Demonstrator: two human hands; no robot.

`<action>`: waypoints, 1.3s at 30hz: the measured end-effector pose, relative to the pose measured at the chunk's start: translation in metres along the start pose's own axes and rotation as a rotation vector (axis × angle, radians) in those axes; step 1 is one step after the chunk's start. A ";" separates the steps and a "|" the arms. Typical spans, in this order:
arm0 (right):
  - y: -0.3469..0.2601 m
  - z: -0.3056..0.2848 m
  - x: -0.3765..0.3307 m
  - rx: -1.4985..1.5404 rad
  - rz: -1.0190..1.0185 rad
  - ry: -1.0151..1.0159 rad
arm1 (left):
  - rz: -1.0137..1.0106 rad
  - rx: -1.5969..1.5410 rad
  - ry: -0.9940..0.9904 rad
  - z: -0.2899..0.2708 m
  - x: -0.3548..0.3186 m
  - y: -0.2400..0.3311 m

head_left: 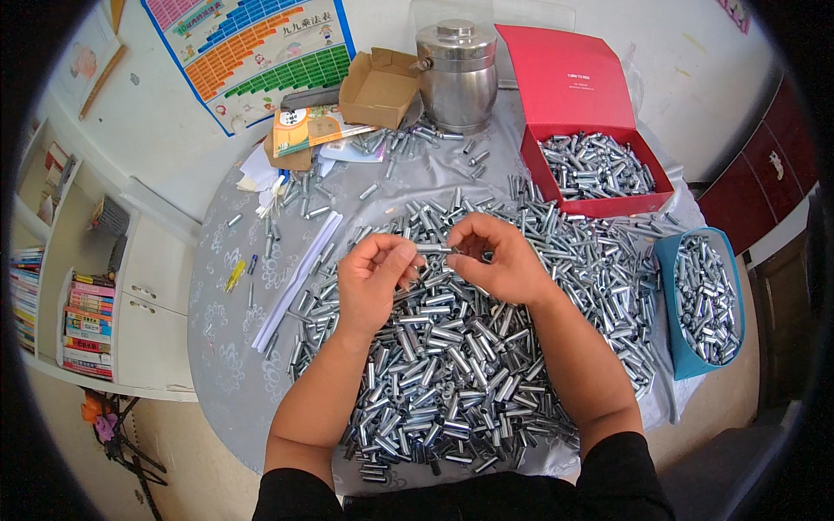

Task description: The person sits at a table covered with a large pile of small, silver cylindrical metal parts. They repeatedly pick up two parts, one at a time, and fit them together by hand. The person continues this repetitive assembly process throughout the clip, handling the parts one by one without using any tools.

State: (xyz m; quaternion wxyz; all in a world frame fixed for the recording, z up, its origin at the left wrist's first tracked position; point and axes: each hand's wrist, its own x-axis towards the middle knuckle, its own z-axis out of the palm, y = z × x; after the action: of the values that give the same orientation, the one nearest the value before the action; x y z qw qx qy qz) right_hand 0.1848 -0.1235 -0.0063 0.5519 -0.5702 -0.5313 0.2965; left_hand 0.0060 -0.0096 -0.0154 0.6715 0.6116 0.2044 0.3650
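left hand pinches a silvery metal cylinder above the heap of metal parts on the grey tablecloth. right hand curls at the cylinder's right end; cannot tell whether it grips.

A small, shiny silver-grey metal cylinder lies nearly level, its length running left to right. Its left end is pinched between the thumb and fingers of the left hand; its right end, which looks darker, reaches the fingertips of the right hand, though whether they grip it cannot be told. It is held above a broad heap of loose silver metal cylinders and thin rods, which lie jumbled at all angles, some cylinders showing open ends.
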 end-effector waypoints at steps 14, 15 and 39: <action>0.003 0.006 0.003 0.107 0.006 0.126 | 0.021 -0.043 -0.086 0.002 0.002 0.001; 0.004 0.006 0.002 0.109 0.024 0.103 | 0.006 -0.026 -0.108 0.002 0.002 0.001; -0.002 -0.010 0.000 0.332 0.038 0.106 | -0.143 0.091 -0.095 -0.017 0.008 0.012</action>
State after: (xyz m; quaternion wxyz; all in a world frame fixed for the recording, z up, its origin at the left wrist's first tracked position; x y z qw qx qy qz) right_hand 0.1937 -0.1274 -0.0024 0.6603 -0.4959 -0.4342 0.3599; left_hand -0.0041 0.0072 -0.0051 0.6762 0.6419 0.2321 0.2772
